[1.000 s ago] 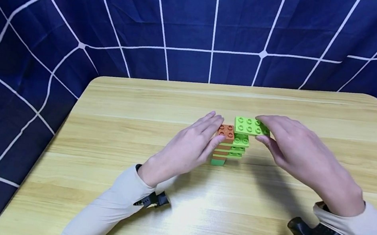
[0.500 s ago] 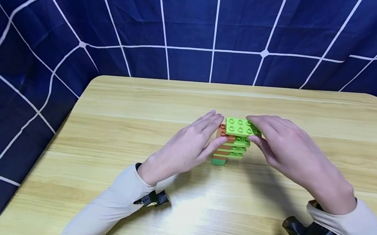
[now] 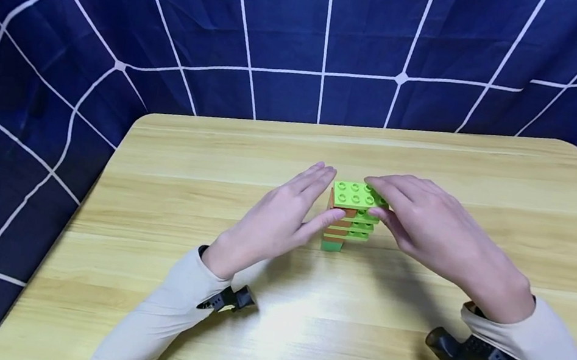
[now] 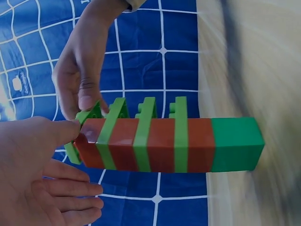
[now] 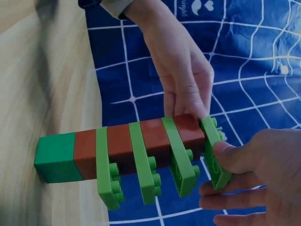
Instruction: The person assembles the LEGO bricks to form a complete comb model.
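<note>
A tower of toy building bricks stands on the table, with a green brick at its base. Orange bricks alternate above it with lime plates that jut out to the right. My right hand pinches another lime plate over the topmost orange brick. Whether its underside is pressed fully down I cannot tell. On the tower's left, my left hand has straight fingers. Its thumb touches the top orange brick, while the other fingers look apart from it in the left wrist view.
The light wood table stretches around the tower on all sides. A dark blue cloth with white lines hangs behind it and on the left. Each wrist bears a black strap-mounted device.
My right hand has carried the lime plate left, from beside the top orange brick to over it. My left hand has stayed by the tower.
</note>
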`<action>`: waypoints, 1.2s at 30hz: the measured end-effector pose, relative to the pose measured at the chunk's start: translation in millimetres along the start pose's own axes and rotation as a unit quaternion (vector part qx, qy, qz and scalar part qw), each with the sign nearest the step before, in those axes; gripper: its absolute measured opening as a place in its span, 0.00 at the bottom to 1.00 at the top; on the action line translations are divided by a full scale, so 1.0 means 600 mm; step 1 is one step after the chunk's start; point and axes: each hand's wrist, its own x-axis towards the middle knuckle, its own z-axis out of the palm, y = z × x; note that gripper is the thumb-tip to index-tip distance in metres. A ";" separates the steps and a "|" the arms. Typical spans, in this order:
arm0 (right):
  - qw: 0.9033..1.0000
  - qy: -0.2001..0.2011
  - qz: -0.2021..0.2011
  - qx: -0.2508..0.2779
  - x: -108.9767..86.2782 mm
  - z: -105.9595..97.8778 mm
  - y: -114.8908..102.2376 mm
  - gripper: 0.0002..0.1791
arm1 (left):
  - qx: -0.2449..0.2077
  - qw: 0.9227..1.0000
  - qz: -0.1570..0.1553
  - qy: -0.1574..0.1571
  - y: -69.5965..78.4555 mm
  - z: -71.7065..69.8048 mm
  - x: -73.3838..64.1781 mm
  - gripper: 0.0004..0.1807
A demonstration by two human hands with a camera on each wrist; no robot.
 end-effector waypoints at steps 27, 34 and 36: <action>1.000 0.000 -0.002 -0.010 0.006 0.000 -0.006 0.34 | 0.029 0.999 0.035 -0.007 0.004 -0.006 0.014 0.28; 0.999 -0.039 0.038 -0.004 0.007 0.004 -0.007 0.24 | 0.036 0.999 0.035 0.002 0.002 -0.002 0.013 0.27; 0.998 -0.044 0.049 0.000 0.007 0.005 -0.008 0.23 | 0.040 0.999 0.035 0.002 0.002 -0.002 0.013 0.27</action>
